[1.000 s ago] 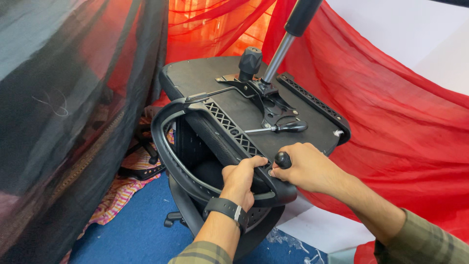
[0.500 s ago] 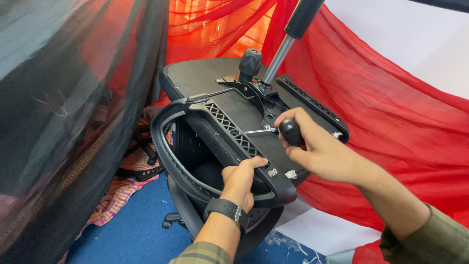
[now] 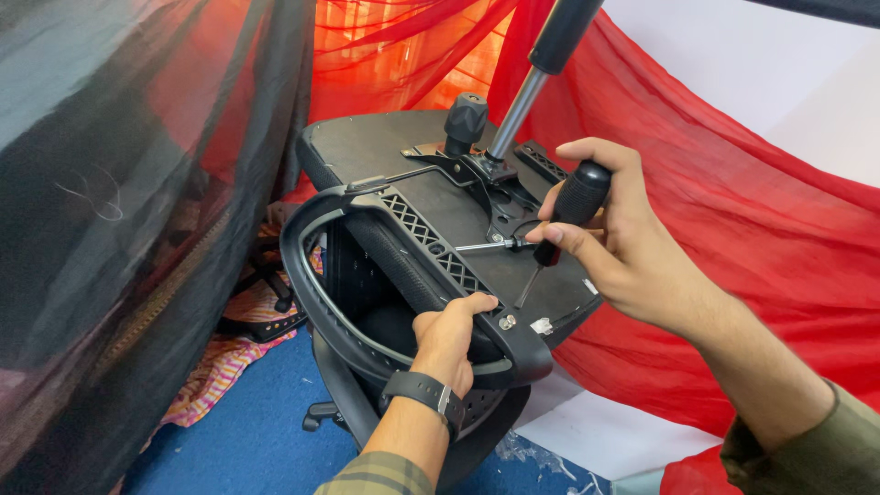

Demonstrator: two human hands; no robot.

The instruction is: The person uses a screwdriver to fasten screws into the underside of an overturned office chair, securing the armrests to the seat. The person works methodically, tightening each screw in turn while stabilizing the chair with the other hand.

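Observation:
A black office chair lies overturned, the underside of its seat point(image 3: 385, 151) facing up and its gas cylinder point(image 3: 541, 73) pointing up. My left hand point(image 3: 449, 335), with a black wristwatch, grips the lower edge of the chair's black armrest frame point(image 3: 312, 275). My right hand point(image 3: 614, 238) holds a black-handled screwdriver point(image 3: 568, 211), its thin shaft angled down toward the seat underside near a screw point(image 3: 507, 322). A black knob point(image 3: 466, 119) stands on the metal mechanism plate point(image 3: 486, 183).
Red fabric point(image 3: 733, 211) drapes behind and to the right. A dark mesh curtain point(image 3: 110, 229) hangs at left. Blue floor point(image 3: 257, 422) lies below, with striped cloth point(image 3: 220, 367) and a white sheet point(image 3: 596, 431) on it.
My right hand has lifted the screwdriver from the armrest edge up and back over the seat underside, turning it tip down. My left hand has kept its grip on the frame.

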